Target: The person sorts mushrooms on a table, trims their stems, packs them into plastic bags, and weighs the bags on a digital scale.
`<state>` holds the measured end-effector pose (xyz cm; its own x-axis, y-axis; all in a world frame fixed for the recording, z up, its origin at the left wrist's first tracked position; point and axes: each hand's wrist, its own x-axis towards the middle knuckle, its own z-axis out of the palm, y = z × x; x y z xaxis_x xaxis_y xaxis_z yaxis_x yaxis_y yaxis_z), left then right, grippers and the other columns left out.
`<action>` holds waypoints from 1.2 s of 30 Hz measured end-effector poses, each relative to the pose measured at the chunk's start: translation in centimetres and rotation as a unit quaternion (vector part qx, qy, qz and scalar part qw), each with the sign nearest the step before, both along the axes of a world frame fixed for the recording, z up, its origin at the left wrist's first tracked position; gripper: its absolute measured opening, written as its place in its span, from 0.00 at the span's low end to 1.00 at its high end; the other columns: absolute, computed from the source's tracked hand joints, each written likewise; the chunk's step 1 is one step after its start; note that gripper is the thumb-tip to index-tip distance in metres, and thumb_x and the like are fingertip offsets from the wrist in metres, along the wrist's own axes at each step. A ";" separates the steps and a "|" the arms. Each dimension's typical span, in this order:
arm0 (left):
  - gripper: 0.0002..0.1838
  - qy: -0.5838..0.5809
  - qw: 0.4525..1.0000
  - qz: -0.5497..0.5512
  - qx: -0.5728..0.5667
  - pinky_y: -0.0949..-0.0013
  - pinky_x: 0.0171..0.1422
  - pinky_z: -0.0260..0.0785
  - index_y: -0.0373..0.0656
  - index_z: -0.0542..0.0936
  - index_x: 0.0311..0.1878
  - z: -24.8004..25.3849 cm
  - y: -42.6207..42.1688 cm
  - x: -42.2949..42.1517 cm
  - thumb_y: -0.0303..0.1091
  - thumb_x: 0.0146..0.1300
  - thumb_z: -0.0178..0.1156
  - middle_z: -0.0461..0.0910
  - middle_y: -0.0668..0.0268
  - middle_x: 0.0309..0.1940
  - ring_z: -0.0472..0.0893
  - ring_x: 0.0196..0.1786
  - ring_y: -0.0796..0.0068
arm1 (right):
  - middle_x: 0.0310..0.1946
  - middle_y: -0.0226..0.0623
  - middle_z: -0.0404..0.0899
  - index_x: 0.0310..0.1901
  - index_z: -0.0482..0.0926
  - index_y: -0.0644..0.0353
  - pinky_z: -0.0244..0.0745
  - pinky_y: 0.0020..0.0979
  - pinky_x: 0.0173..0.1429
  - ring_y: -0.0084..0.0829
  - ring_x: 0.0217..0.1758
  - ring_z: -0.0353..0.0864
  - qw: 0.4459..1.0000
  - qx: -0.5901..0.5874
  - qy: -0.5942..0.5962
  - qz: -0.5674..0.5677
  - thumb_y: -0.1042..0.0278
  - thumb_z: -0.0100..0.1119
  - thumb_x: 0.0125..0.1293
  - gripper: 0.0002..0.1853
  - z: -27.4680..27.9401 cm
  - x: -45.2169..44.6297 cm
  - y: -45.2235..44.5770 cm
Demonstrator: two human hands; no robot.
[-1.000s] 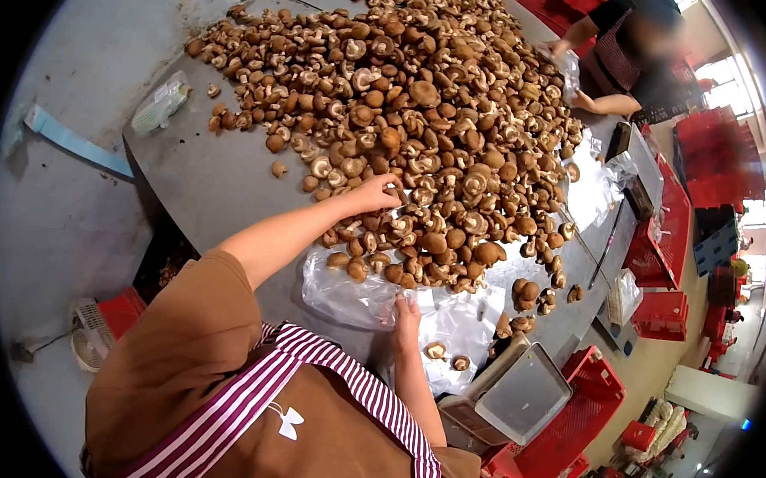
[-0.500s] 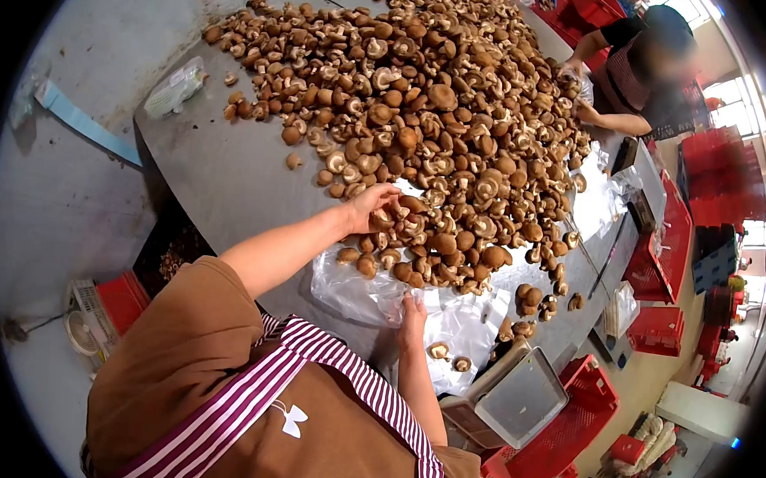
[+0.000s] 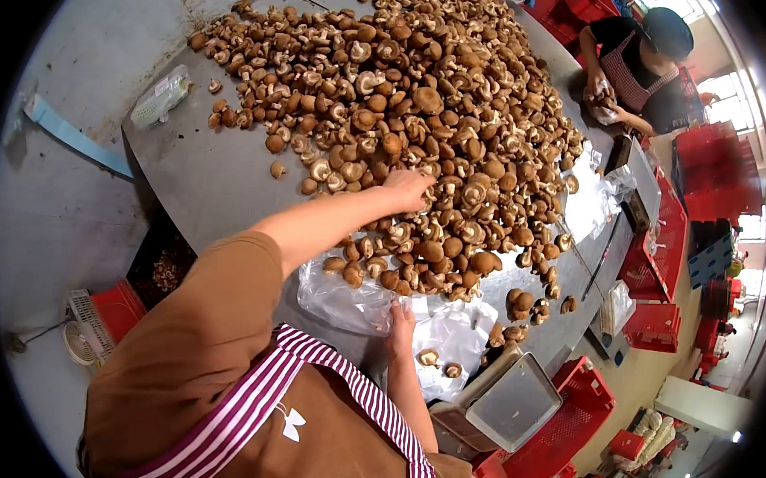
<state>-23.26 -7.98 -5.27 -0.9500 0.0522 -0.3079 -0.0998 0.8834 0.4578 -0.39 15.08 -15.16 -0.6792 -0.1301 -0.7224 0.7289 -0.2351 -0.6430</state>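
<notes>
A large heap of brown shiitake mushrooms [image 3: 465, 114] covers much of the metal table. My left hand [image 3: 408, 191] reaches over the near part of the heap, its fingers apart and bent down onto the mushrooms; their tips are partly hidden. Nearer my body, my right hand [image 3: 401, 328] is closed on the edge of a clear plastic bag [image 3: 337, 301]. The bag lies at the table's near edge with several mushrooms at its mouth. Right of my right hand, white plastic bags [image 3: 447, 334] lie flat, with two loose mushrooms [image 3: 452, 370] on them.
A metal-topped box [image 3: 514, 400] stands at the right, beside a red crate [image 3: 585, 397]. Across the table a co-worker [image 3: 638, 66] handles mushrooms in a bag. A filled green-white net bag [image 3: 161, 97] lies at the left edge. A fan [image 3: 79, 343] stands low left.
My left hand has moved forward, away from the bag and farther over the heap. My right hand stays on the bag. The co-worker has lifted a bag of mushrooms off the heap.
</notes>
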 end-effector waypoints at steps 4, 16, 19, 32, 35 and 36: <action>0.23 0.021 0.998 0.047 0.025 0.58 0.53 0.76 0.44 0.78 0.55 -1.9 0.6 -0.5 0.41 0.56 0.66 0.84 0.59 0.42 0.83 0.47 0.59 | 0.36 0.29 0.78 0.51 0.78 0.62 0.75 0.26 0.36 0.24 0.35 0.77 1.000 0.008 0.002 0.008 0.65 0.58 0.69 0.13 0.0 0.1 0.1; 0.19 0.097 0.857 0.215 0.459 0.71 0.47 0.74 0.40 0.77 0.54 -1.2 -5.1 11.3 0.32 0.59 0.64 0.82 0.64 0.41 0.81 0.41 0.75 | 0.37 0.30 0.78 0.47 0.76 0.57 0.76 0.30 0.34 0.28 0.36 0.79 1.000 0.007 -0.013 0.005 0.65 0.55 0.70 0.08 1.3 0.3 0.1; 0.21 0.077 0.777 0.308 0.543 0.73 0.43 0.76 0.41 0.76 0.58 -1.9 -7.5 15.4 0.38 0.64 0.65 0.82 0.65 0.42 0.81 0.39 0.79 | 0.34 0.29 0.75 0.48 0.74 0.53 0.73 0.35 0.28 0.30 0.34 0.77 1.000 -0.011 -0.018 -0.006 0.61 0.59 0.68 0.11 -0.3 0.2 0.5; 0.19 0.169 0.194 0.465 0.847 0.83 0.14 0.54 0.34 0.74 0.38 -6.2 -26.5 53.2 0.43 0.69 0.47 0.64 0.69 0.22 0.61 0.15 0.85 | 0.47 0.38 0.76 0.56 0.70 0.55 0.76 0.41 0.39 0.38 0.42 0.78 0.996 -0.023 -0.011 0.088 0.61 0.45 0.72 0.15 -3.9 -1.4 2.7; 0.29 0.413 0.073 0.620 0.663 0.65 0.27 0.63 0.39 0.74 0.47 -3.0 -33.2 60.6 0.61 0.69 0.46 0.66 0.64 0.28 0.68 0.29 0.69 | 0.46 0.32 0.76 0.52 0.73 0.52 0.75 0.39 0.40 0.36 0.43 0.78 0.997 0.011 -0.022 0.068 0.63 0.51 0.68 0.12 -0.8 -0.7 1.4; 0.33 0.402 0.049 0.742 0.534 0.57 0.39 0.73 0.41 0.70 0.62 3.0 -31.4 58.5 0.61 0.69 0.49 0.71 0.54 0.46 0.75 0.42 0.58 | 0.46 0.31 0.76 0.51 0.73 0.51 0.75 0.39 0.40 0.35 0.43 0.77 0.998 0.030 -0.026 0.052 0.63 0.52 0.68 0.12 -0.7 -0.6 1.3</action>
<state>35.21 -39.41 -2.26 0.1651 -0.6796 -0.7148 0.7387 -0.3950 0.5462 -0.99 16.35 -15.81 -0.6258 -0.1528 -0.7649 0.7800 -0.1181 -0.6146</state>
